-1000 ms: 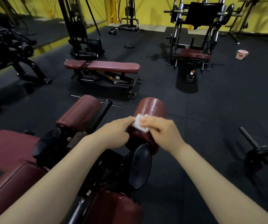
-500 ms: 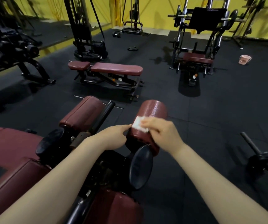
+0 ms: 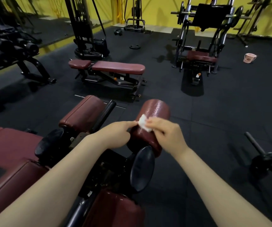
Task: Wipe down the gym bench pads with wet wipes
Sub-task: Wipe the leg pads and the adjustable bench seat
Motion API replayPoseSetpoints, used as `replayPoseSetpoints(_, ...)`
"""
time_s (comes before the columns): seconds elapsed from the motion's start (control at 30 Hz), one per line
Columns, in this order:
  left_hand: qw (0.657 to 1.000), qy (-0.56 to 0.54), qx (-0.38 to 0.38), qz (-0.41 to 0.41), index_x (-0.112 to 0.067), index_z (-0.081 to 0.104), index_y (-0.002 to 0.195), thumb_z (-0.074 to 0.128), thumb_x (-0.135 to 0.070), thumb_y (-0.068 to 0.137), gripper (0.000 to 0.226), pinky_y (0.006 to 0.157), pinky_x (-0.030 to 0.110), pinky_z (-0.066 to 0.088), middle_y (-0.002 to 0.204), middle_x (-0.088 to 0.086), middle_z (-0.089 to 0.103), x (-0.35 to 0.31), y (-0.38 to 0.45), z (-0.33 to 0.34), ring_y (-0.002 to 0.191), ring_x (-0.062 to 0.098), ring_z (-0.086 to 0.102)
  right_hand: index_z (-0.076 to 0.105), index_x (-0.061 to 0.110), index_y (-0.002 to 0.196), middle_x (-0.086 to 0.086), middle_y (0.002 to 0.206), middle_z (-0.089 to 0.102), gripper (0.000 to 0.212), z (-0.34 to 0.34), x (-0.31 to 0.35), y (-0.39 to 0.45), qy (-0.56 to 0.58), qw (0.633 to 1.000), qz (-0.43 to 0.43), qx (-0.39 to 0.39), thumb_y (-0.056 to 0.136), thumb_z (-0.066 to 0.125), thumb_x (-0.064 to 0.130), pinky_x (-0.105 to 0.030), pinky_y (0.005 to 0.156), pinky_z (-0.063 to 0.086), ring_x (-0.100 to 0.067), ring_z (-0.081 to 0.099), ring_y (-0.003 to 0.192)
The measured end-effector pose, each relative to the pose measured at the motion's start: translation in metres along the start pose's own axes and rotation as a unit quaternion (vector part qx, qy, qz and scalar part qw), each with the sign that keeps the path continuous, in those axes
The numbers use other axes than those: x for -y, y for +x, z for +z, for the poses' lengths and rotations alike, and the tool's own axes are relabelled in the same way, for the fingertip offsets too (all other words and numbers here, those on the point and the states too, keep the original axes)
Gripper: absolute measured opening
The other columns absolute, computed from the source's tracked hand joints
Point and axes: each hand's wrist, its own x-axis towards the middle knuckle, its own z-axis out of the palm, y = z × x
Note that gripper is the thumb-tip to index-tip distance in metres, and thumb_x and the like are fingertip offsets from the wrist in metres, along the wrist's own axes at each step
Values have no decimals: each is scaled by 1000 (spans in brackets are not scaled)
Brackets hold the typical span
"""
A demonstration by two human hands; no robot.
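A small crumpled white wet wipe [image 3: 143,122] lies on top of a glossy maroon roller pad [image 3: 154,113] of the bench in front of me. My right hand [image 3: 168,132] pinches the wipe and holds it against the pad. My left hand [image 3: 115,134] sits at the pad's left side, its fingertips touching the wipe's left edge. A second maroon roller pad [image 3: 83,113] lies to the left. The bench's flat maroon pads [image 3: 7,143] fill the lower left. Another roller pad [image 3: 115,210] is at the bottom centre.
A flat maroon bench [image 3: 112,67] stands ahead on the black rubber floor. A dumbbell rack [image 3: 9,49] is at far left, a cable machine [image 3: 86,30] behind, a leg-press machine [image 3: 204,46] far right. A pink bucket [image 3: 249,57] and a loaded barbell [image 3: 269,159] lie right.
The wipe has slid a little farther up the roller pad under my right hand. My left hand's fingers have stretched out toward the wipe's edge.
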Motion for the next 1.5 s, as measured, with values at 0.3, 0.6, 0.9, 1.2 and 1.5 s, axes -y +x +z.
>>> replayPoseSetpoints(0.3, 999, 20, 20, -37, -36, 41, 148, 37, -2, 86, 71, 103, 23, 36, 153, 2, 44, 10, 6, 3, 138, 20, 42, 76, 15, 105, 2, 111, 73, 39, -22, -61, 59, -34, 986, 157, -38, 85, 51, -8, -8, 95, 41, -14, 65, 108)
replayPoseSetpoints(0.6, 1000, -4, 7, 0, -34, 31, 153, 40, -2, 87, 74, 117, 26, 26, 157, -5, 36, 14, 9, 5, 145, 13, 32, 76, 8, 102, -1, 113, 71, 30, -16, 8, -16, 25, 977, -159, 143, 82, 59, -6, -28, 106, 44, -12, 62, 115)
replayPoseSetpoints(0.9, 1000, -16, 6, -25, -38, 29, 154, 41, -5, 86, 77, 117, 27, 27, 157, -9, 37, 12, 7, 10, 145, 13, 32, 75, 13, 107, 0, 112, 72, 40, -12, -59, 68, -82, 991, 107, -11, 84, 49, -7, -12, 96, 40, -21, 65, 108)
replayPoseSetpoints(1.2, 997, 56, 23, -46, -37, 21, 155, 38, -22, 73, 85, 119, 43, 27, 161, 6, 30, 17, 11, 15, 150, 21, 20, 77, 15, 104, 7, 114, 70, 44, -18, 9, -8, 38, 997, 56, 33, 80, 53, -13, -18, 104, 43, 2, 61, 113)
replayPoseSetpoints(1.5, 999, 40, -35, 10, -28, 30, 154, 42, -9, 84, 73, 119, 43, 25, 158, 3, 35, 9, -32, 14, 149, 21, 22, 78, 32, 86, 15, 85, 75, 47, -51, 53, -48, 156, 957, 239, 37, 84, 53, -7, -33, 62, 51, -14, 65, 66)
